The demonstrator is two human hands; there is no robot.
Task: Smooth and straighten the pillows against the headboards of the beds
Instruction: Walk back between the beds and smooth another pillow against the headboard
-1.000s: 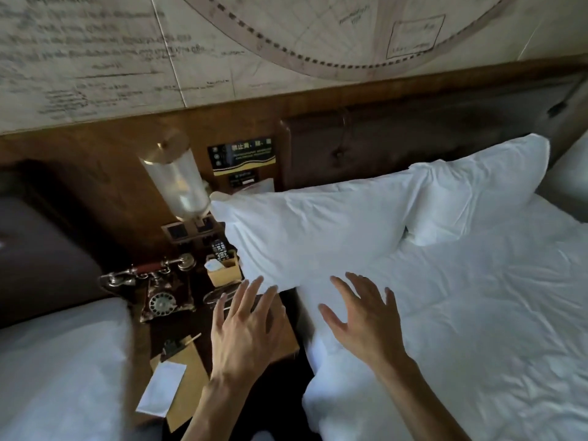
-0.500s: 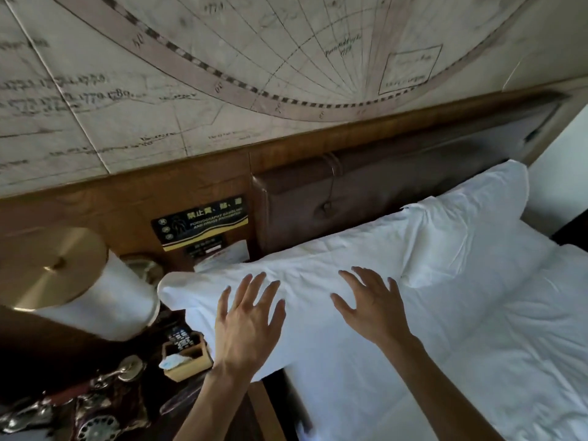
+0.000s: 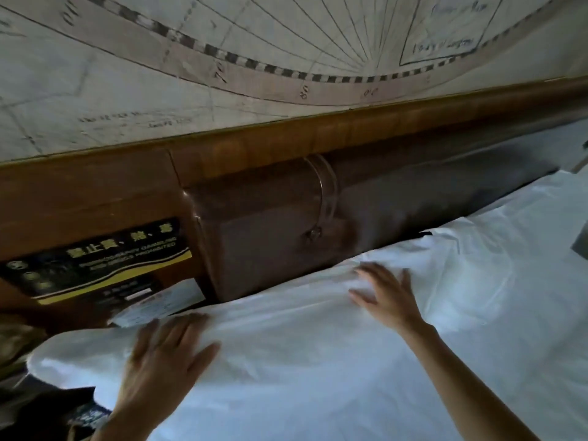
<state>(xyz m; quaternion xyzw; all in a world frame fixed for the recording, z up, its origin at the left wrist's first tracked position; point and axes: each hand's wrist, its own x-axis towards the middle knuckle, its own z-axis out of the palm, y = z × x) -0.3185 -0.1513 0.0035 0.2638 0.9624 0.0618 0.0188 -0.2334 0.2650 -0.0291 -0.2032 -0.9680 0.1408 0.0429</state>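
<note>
Both my hands are flat on the near pillow [image 3: 286, 354] now, fingers spread, not gripping anything. My left hand [image 3: 165, 361] sits palm down near the pillow's left end, and my right hand [image 3: 386, 300] is further up and to the right, fingertips almost at the top edge where the pillow meets the padded brown headboard [image 3: 270, 243]. Half a second ago they were lower on the pillow and closer together; since then I've leaned way in, so the headboard and the old map wallpaper [image 3: 222, 58] fill most of the view. The lamp and phone from before are out of sight. The second pillow [image 3: 496, 259] lies just right of my right hand, also against the headboard. The black and yellow notice sign [image 3: 95, 259] is above my left hand on the wood panel.
</note>
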